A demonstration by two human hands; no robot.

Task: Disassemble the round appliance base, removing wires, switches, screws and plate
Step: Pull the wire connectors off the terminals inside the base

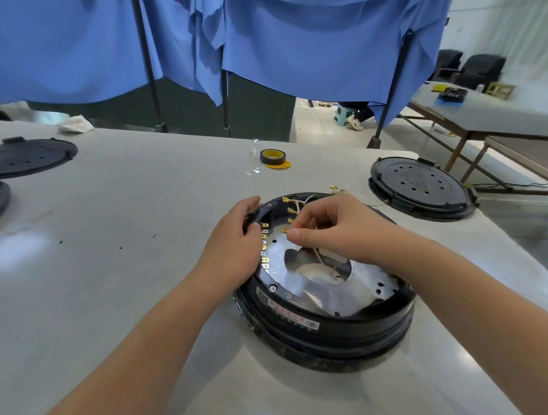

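Round base (pixel 323 311) is sitting open side up on the desk (pixel 135 230), just in front of the person, as both hands are working at its far left rim. Left hand (pixel 235 237) is curling its fingers round the black rim, steadying the base. Right hand (pixel 329 230) is reaching across from the right, its thumb and forefinger pinching at a brass terminal (pixel 284 230) on the metal plate (pixel 325 292); whether the grip is closing on the terminal itself or on the wire end at it is hard to tell. White wire (pixel 319 257) is running from just under this grip toward the person and down into the plate's centre hole, so any pull would likely go up and away from the plate. More terminals (pixel 264 252) are lining the rim just left of the grip, beside the left hand, which is nearer to them.
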